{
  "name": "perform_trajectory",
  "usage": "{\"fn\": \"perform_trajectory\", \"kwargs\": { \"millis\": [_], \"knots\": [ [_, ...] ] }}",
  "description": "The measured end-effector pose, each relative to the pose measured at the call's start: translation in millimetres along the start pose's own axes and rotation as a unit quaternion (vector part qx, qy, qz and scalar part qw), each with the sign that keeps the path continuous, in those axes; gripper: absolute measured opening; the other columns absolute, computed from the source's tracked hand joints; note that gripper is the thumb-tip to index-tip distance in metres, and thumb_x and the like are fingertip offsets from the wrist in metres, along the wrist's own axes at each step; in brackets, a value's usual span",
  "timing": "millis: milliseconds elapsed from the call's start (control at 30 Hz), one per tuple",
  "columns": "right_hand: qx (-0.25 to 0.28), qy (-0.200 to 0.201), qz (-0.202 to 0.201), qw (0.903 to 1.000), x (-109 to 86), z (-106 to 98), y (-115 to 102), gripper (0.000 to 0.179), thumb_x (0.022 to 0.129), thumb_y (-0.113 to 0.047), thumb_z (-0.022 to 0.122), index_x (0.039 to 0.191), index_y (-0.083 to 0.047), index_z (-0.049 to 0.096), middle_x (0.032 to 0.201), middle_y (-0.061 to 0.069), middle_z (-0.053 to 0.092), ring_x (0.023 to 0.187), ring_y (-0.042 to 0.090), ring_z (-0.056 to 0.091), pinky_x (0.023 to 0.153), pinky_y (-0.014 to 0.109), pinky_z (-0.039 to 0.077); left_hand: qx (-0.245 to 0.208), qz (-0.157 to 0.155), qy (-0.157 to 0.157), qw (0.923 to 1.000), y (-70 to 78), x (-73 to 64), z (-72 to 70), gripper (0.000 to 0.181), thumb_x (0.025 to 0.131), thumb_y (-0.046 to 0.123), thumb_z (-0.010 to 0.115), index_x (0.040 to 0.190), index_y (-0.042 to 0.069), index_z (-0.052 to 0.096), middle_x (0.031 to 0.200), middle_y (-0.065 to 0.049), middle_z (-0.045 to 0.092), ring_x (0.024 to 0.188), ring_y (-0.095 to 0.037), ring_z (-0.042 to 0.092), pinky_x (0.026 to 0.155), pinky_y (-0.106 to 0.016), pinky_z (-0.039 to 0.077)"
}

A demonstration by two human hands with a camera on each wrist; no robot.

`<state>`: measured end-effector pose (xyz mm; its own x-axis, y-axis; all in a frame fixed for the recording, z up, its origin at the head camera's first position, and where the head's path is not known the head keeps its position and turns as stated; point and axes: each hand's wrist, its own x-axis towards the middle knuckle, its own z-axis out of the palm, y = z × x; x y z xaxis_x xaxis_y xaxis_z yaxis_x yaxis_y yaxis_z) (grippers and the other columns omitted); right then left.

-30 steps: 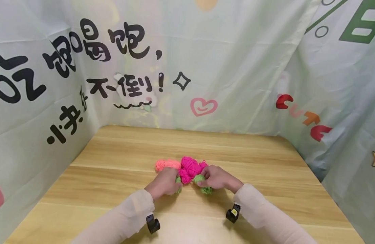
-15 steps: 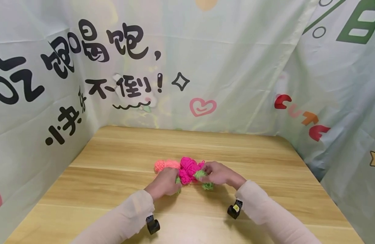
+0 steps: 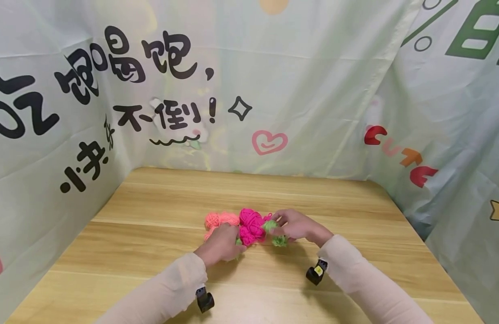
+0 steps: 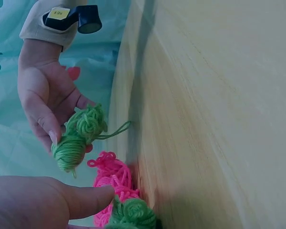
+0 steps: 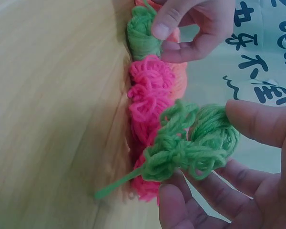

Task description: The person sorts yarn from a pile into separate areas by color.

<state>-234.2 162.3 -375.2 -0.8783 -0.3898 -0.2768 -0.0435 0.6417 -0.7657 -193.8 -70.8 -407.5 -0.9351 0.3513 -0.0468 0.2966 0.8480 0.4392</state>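
Observation:
My right hand (image 3: 298, 223) pinches a bundle of green yarn (image 5: 200, 143) between thumb and fingers, lifted off the table, with a loose strand trailing from it. To its left, my left hand (image 3: 222, 243) grips a second green yarn bundle (image 5: 144, 36), thumb against its side; in the head view this bundle is mostly hidden by the hand. Between the hands lie bright pink yarn bundles (image 3: 251, 222), heaped together on the table. Coral yarn bundles (image 3: 223, 219) lie behind and left of my left hand, partly covered by it.
The wooden table (image 3: 160, 193) runs back to a printed cloth curtain (image 3: 314, 112), which also hangs along the left and right sides. A small black camera (image 3: 316, 272) sits on my right wrist and another black camera (image 3: 205, 299) on my left.
My right hand has moved right and slightly away, carrying its green yarn off the pink heap. My left hand has shifted only slightly, and more coral yarn shows beside it.

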Motion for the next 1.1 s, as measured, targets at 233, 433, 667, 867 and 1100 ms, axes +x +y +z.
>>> {"fn": "perform_trajectory", "kwargs": {
  "millis": [233, 433, 667, 867, 1100],
  "knots": [
    [0.008, -0.002, 0.008, 0.9999, -3.7, -9.3, -0.5, 0.039, 0.088, -0.02, 0.072, 0.118, 0.002, 0.059, 0.105, 0.011, 0.06, 0.086, 0.021, 0.062, 0.067, 0.042, 0.057, -0.01, -0.006, -0.014, 0.9998, 2.0, -0.4, 2.2, 0.039, 0.083, 0.028, 0.078, 0.107, 0.001, 0.063, 0.089, -0.006, 0.06, 0.083, -0.024, 0.056, 0.068, -0.035, 0.048],
    [0.021, 0.0, 0.015, 0.9997, -4.9, -16.8, 0.3, 0.04, 0.09, -0.018, 0.07, 0.121, 0.002, 0.057, 0.109, 0.014, 0.059, 0.09, 0.022, 0.062, 0.071, 0.043, 0.057, -0.032, -0.013, -0.025, 0.9991, 1.3, -3.1, 3.1, 0.069, 0.083, 0.02, 0.077, 0.138, -0.006, 0.044, 0.12, -0.019, 0.06, 0.092, -0.026, 0.057, 0.075, -0.037, 0.05],
    [0.034, -0.004, 0.013, 0.9993, -5.7, -24.7, 2.5, 0.038, 0.09, -0.016, 0.068, 0.122, 0.0, 0.055, 0.109, 0.016, 0.059, 0.088, 0.023, 0.063, 0.074, 0.046, 0.056, -0.055, -0.024, -0.036, 0.9976, -0.6, -5.2, 3.1, 0.074, 0.082, 0.013, 0.074, 0.143, -0.007, 0.036, 0.119, -0.02, 0.057, 0.074, -0.022, 0.055, 0.056, -0.033, 0.046],
    [0.046, 0.0, 0.018, 0.9988, -6.1, -32.0, 6.2, 0.038, 0.09, -0.015, 0.068, 0.121, 0.002, 0.054, 0.107, 0.015, 0.058, 0.085, 0.022, 0.063, 0.077, 0.046, 0.055, -0.06, -0.015, -0.038, 0.9974, -1.7, -5.8, 3.2, 0.069, 0.082, 0.011, 0.073, 0.14, -0.007, 0.041, 0.097, -0.013, 0.058, 0.052, -0.017, 0.052, 0.047, -0.031, 0.044],
    [0.041, 0.004, 0.021, 0.9989, -7.7, -43.4, 11.0, 0.041, 0.092, -0.018, 0.067, 0.125, 0.002, 0.053, 0.108, 0.015, 0.058, 0.09, 0.023, 0.062, 0.08, 0.046, 0.054, -0.053, -0.009, -0.038, 0.9978, -0.9, -5.9, 2.7, 0.058, 0.081, 0.011, 0.074, 0.13, -0.006, 0.049, 0.081, -0.007, 0.052, 0.059, -0.018, 0.05, 0.047, -0.03, 0.043]
  ]
}}
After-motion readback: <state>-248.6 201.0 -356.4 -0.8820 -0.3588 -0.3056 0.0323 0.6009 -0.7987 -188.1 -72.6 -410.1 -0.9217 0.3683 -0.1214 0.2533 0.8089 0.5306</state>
